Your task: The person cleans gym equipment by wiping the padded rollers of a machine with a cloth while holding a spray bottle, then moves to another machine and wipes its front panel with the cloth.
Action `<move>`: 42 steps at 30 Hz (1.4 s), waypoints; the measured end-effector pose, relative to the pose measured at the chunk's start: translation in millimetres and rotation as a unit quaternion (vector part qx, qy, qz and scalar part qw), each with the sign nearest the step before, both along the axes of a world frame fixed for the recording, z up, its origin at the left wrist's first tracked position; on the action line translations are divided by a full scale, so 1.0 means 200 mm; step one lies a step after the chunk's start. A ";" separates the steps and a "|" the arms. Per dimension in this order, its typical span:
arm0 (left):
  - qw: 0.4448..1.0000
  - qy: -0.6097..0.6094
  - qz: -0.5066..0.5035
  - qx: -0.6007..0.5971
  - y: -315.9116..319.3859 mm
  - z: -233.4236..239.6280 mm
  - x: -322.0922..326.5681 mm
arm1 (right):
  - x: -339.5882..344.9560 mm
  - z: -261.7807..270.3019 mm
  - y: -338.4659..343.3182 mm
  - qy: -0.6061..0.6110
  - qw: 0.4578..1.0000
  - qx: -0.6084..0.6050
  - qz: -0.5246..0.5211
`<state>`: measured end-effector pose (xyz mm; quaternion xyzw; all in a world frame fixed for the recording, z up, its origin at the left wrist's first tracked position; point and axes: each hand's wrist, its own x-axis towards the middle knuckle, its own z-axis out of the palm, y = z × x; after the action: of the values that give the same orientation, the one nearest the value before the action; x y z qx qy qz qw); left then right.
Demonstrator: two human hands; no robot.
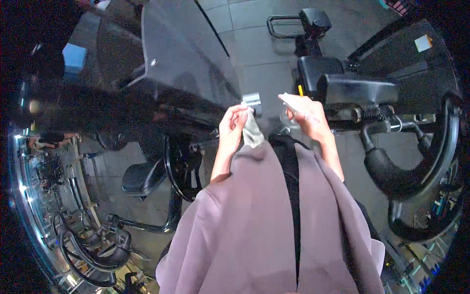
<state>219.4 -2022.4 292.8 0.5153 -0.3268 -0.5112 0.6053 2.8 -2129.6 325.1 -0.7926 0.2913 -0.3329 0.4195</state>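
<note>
Pinched between the fingers and thumb of my left hand [233, 121] is a pale cloth [253, 128], which hangs down limply. My right hand [312, 119] is closed around a clear container with a white top [292, 100], which looks like a spray bottle; my fingers hide much of it. Both hands are in front of my body, apart from each other. Just beyond the cloth is a small silver metal plate [251, 98]. A padded black gym machine [319, 70] stands beyond my right hand, with a yellow piece [300, 90] on it.
At left rises a large dark glossy panel [183, 47]. A black seat [141, 178] stands lower left. To the right are a metal cylinder [358, 90] and a thick curved black frame [396, 180]. Grey floor tiles [264, 77] run between the machines.
</note>
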 end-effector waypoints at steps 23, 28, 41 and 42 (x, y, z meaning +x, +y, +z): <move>0.971 0.002 -0.172 -0.167 -2.31 0.14 -0.33 | -0.32 -0.02 -0.92 -0.145 0.936 -0.097 -0.307; 0.968 -0.112 -0.173 -0.144 -2.78 0.17 0.07 | -0.09 0.01 -1.31 -0.088 0.963 0.010 -0.255; 0.983 -0.155 -0.072 -0.073 -3.24 0.17 0.76 | -0.36 0.11 -1.74 -0.127 0.796 -0.068 -0.588; 0.984 -0.153 -0.064 -0.069 -3.25 0.17 0.77 | -0.40 0.11 -1.74 -0.142 0.784 -0.055 -0.602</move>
<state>373.9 -2671.7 327.1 0.5221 -0.4824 -0.4406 0.5482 -77.6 -2478.6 347.8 -0.4214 0.6280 -0.6419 0.1263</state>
